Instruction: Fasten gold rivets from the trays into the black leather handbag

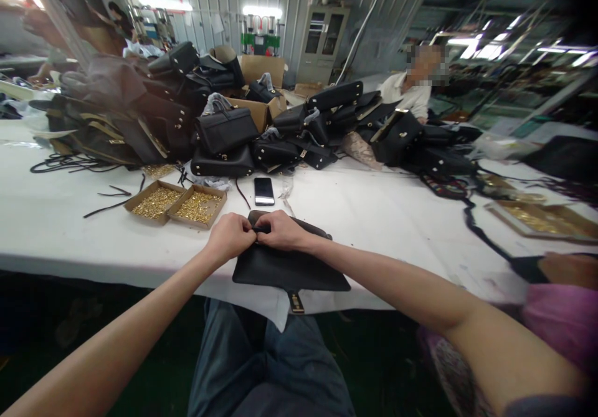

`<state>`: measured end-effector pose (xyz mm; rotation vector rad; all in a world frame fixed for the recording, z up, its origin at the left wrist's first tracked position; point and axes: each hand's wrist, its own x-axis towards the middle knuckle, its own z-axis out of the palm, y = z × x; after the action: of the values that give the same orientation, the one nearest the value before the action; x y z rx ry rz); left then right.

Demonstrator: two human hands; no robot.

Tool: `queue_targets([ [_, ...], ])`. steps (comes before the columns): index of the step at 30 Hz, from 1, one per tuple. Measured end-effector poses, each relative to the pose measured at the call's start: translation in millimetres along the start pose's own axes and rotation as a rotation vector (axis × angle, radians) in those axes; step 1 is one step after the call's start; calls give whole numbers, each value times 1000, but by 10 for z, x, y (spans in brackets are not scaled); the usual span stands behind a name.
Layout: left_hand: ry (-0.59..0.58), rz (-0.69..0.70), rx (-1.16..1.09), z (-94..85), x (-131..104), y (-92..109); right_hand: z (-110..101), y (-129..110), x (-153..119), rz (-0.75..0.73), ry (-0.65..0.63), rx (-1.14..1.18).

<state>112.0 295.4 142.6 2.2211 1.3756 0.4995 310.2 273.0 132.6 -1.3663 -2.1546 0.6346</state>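
A black leather handbag (292,267) lies flat at the table's front edge, its strap tab with a gold clasp (296,302) hanging toward my lap. My left hand (232,235) is closed, fingertips pinching at the bag's upper left part. Right beside it, my right hand (280,230) is closed too, with its fingers curled over the same spot. A small dark piece of the bag shows between the two hands, but its exact shape is hidden by my fingers. Just beyond the bag lies a phone (264,191).
Two cardboard trays (164,220) of small gold hardware sit left of the bag. Finished-looking black handbags (227,131) are piled along the back. Another tray (555,235) of gold parts is at right, near a co-worker's pink sleeve (555,317). Another person (406,93) is behind the pile.
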Motion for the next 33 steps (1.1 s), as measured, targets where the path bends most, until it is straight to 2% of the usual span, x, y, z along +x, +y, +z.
queue_targets([
  [3,13,-11,-39,24,0,-30,4,-10,11,14,12,-12],
  [8,-18,46,-128,41,-50,-94,-28,-7,1,-11,-8,-12],
  [13,56,62,-98,60,-68,-109,-36,4,-13,4,-23,29],
  [20,82,43,-129,89,-82,-106,-5,-26,-1,-8,23,-12],
  [27,91,126,-63,98,-103,-133,3,-17,7,-9,17,25],
  [33,104,89,-138,141,-71,-160,26,2,-4,-18,54,10],
])
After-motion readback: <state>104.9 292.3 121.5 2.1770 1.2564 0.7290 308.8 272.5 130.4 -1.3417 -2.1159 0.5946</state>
